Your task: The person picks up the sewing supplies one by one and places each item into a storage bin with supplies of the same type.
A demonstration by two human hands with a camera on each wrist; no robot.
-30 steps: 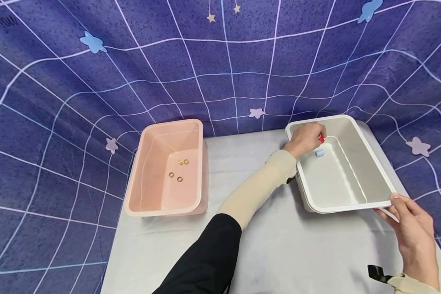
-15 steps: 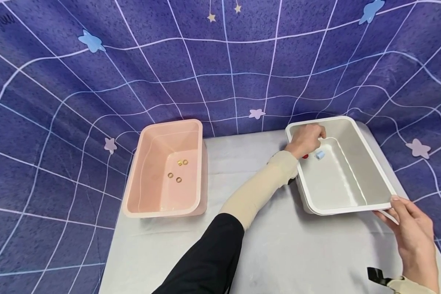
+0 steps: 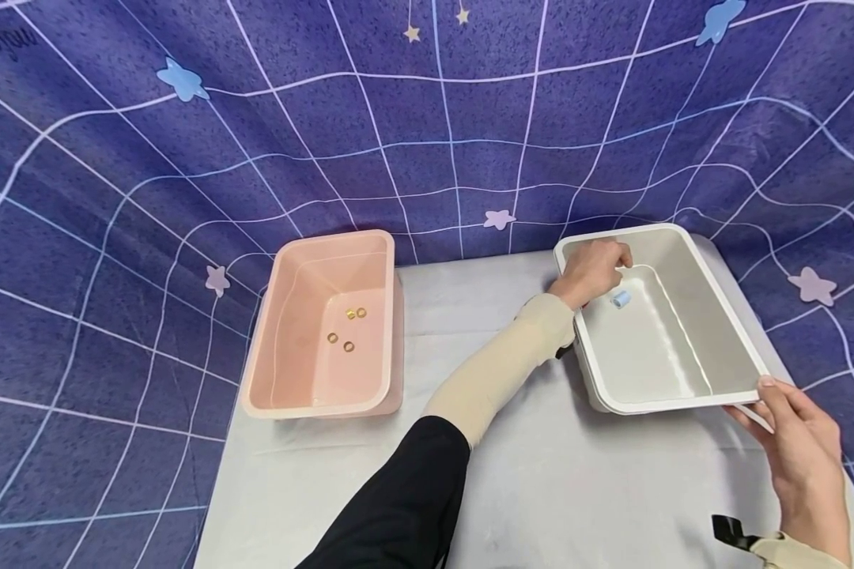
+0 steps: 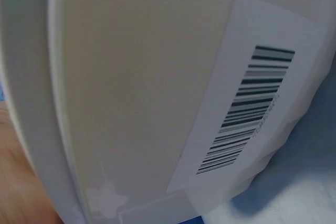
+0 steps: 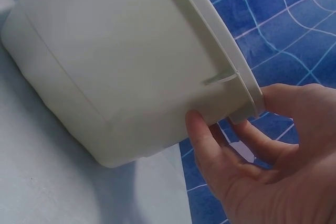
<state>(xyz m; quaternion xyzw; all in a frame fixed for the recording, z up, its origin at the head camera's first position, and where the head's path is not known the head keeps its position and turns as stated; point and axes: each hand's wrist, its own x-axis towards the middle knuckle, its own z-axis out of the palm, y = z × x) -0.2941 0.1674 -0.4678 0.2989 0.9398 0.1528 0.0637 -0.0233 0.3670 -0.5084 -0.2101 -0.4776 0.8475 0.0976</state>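
Note:
My right hand (image 3: 800, 446) grips the near right corner of the white plastic tub (image 3: 676, 405). In the right wrist view, the thumb is at the rim and the other fingers lie against the outer wall. Over the tub's left rim reaches my left hand (image 3: 592, 269), with its index finger bent; the other fingertips are hidden. A small light-blue cylinder (image 3: 621, 299) lies on the tub floor near that hand. Only a sliver of a small red thing (image 3: 585, 305) shows under the left wrist. The left wrist view is filled by the tub's outer wall and a barcode label (image 4: 247, 108).
A pink tub (image 3: 295, 412) stands on the left of the white-covered table (image 3: 470, 316). Several small gold rings (image 3: 349, 346) lie in it. A blue curtain (image 3: 427, 118) with a grid pattern hangs behind and along the sides.
The red thing was by my left fingertips, then appeared below the hand, and is now almost hidden under the wrist. The light-blue cylinder has shifted slightly. My right hand's grip looks the same.

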